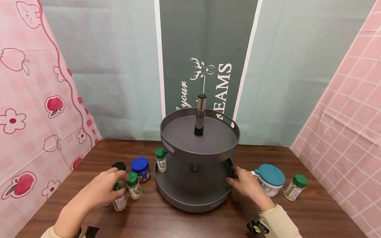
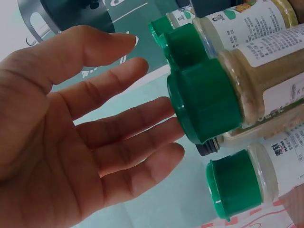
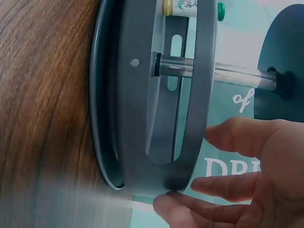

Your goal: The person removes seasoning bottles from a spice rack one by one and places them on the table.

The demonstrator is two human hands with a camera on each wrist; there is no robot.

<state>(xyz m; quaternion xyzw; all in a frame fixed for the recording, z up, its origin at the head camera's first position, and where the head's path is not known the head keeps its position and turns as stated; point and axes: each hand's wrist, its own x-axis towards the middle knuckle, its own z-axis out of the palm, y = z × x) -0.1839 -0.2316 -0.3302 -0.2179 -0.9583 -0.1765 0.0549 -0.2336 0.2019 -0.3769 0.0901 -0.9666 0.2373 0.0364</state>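
Among the spice jars at left, my left hand (image 1: 99, 188) hovers with its fingers relaxed. In the left wrist view its fingertips come right up to the green cap of a spice jar (image 2: 204, 107), with nothing in the palm. A second green-capped jar (image 1: 134, 190) stands just right of the hand; a black-capped jar (image 1: 119, 166) is partly hidden behind it. My right hand (image 1: 245, 181) holds the right rim of the lower tray of a grey two-tier turntable (image 1: 193, 201), thumb on the inner side, fingers outside. One green-capped jar (image 1: 161, 162) stands on that tray's left side.
A blue-lidded jar (image 1: 140, 165) stands left of the turntable. To the right are a clear container with a teal lid (image 1: 271, 175) and another green-capped jar (image 1: 294, 188). The upper tray (image 1: 181, 129) overhangs the lower one, joined by a metal post (image 1: 200, 112).
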